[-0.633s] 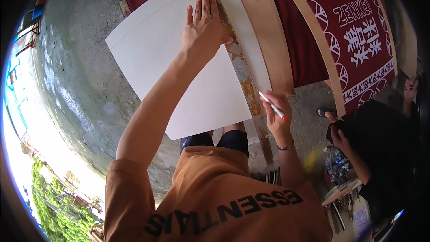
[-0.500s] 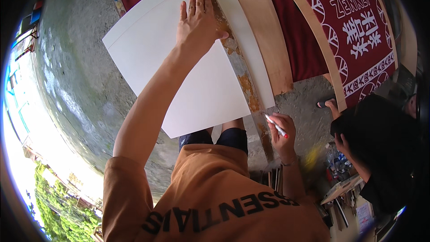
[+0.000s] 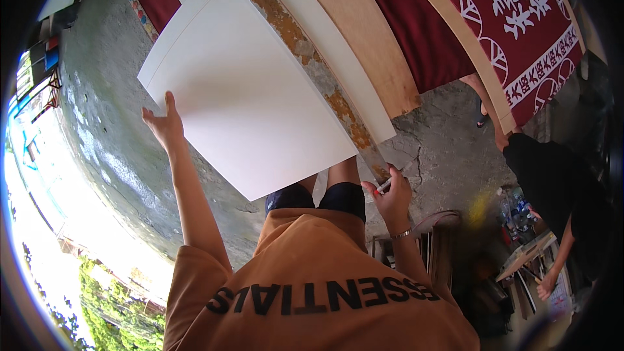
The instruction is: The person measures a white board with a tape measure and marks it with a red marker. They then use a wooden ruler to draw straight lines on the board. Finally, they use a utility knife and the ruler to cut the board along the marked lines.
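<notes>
A large white sheet with a thin line along its far-left edge lies before me. My left hand is at the sheet's left edge, thumb and fingers spread and holding nothing. My right hand is closed around a white marker with a red end. Its fingers meet the near end of a long, rust-stained metal straightedge, which runs diagonally along the right side of the sheet. Whether they also grip the straightedge, I cannot tell. A second white strip shows beyond it.
A curved wooden board and dark red cloth lie to the right. A wood-edged red banner with white print stands farther right. Near it is a person in black. Bottles and boards are at lower right, over concrete floor.
My left hand has lifted off the straightedge and moved to the sheet's left edge. My right hand has come to the straightedge's near end, marker still held. The person in black has shifted.
</notes>
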A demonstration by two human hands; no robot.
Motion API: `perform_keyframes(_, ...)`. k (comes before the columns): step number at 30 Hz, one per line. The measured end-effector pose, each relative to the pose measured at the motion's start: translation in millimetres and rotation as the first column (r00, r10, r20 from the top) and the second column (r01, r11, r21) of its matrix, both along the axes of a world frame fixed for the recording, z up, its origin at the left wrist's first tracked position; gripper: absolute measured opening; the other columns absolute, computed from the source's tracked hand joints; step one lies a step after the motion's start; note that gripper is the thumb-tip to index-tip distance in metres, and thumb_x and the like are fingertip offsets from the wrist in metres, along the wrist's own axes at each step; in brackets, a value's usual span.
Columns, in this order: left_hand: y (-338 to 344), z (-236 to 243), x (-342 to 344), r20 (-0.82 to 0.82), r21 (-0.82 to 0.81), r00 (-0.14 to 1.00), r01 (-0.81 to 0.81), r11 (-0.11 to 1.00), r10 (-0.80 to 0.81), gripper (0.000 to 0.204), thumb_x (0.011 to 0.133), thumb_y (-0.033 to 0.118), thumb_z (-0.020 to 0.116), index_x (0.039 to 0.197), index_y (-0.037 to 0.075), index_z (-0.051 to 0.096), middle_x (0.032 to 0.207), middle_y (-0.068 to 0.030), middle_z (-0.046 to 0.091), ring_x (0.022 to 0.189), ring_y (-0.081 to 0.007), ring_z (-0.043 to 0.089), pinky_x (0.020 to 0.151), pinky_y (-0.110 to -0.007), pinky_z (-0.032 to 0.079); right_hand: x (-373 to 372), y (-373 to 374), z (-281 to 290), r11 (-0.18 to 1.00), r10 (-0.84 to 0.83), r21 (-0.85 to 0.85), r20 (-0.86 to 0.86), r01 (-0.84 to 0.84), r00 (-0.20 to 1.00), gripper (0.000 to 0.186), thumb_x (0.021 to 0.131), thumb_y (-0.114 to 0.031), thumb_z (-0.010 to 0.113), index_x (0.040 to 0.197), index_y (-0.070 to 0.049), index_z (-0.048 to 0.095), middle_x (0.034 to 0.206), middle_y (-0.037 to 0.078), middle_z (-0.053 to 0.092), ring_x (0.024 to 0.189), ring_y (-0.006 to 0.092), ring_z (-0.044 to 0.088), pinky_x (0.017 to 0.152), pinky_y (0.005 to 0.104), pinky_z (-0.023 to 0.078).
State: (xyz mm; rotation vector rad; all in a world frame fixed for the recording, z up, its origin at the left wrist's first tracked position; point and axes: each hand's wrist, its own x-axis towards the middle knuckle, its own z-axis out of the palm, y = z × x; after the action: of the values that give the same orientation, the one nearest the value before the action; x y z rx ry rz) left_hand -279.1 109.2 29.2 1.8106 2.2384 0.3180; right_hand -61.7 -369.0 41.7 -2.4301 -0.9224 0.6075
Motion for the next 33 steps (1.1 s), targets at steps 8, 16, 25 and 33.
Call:
perform_keyframes(8, 10, 38, -66, 0.71, -0.352, 0.641, -0.038, 0.935, 0.293, 0.067, 0.099, 0.04, 0.067, 0.145, -0.003, 0.044, 0.132, -0.0148, 0.061, 0.119, -0.025, 0.061, 0.1, -0.039, 0.05, 9, -18, 9, 0.992, -0.055, 0.109, -0.124, 0.069, 0.991, 0.046, 0.068, -0.015, 0.084, 0.103, -0.002, 0.058, 0.085, 0.017, 0.062, 0.074, 0.0381, 0.06, 0.065, 0.046, 0.047)
perform_keyframes(16, 3, 88, -106, 0.925, -0.38, 0.056, 0.118, 0.917, 0.376, 0.057, 0.106, 0.046, 0.048, 0.142, 0.002, 0.048, 0.137, -0.0137, 0.058, 0.124, -0.0301, 0.058, 0.101, -0.044, 0.051, 46, 0, 48, 0.977, -0.093, 0.192, -0.014, 0.094, 0.996, 0.043, 0.073, -0.013, 0.084, 0.104, 0.001, 0.058, 0.087, 0.015, 0.061, 0.072, 0.0335, 0.061, 0.064, 0.0397, 0.047)
perform_keyframes(25, -158, 49, -90, 0.799, -0.569, -0.251, -0.019, 0.822, 0.547, 0.034, 0.106, 0.03, 0.051, 0.126, 0.005, 0.061, 0.124, -0.0085, 0.069, 0.116, -0.0202, 0.065, 0.101, -0.038, 0.056, 48, 25, 66, 0.98, -0.124, 0.161, 0.051, 0.114, 0.991, 0.041, 0.076, -0.014, 0.084, 0.104, 0.001, 0.058, 0.083, 0.014, 0.061, 0.068, 0.0317, 0.059, 0.063, 0.0378, 0.047)
perform_keyframes(33, -230, 14, -74, 0.626, -0.67, -0.324, 0.242, 0.702, 0.709, 0.033, 0.106, 0.033, 0.049, 0.127, 0.01, 0.06, 0.124, -0.0047, 0.068, 0.116, -0.0185, 0.066, 0.1, -0.039, 0.057, 22, 13, 35, 0.981, -0.138, 0.124, -0.102, 0.151, 0.985, 0.044, 0.073, -0.013, 0.085, 0.105, 0.002, 0.058, 0.086, 0.018, 0.063, 0.071, 0.0389, 0.061, 0.064, 0.0435, 0.048)
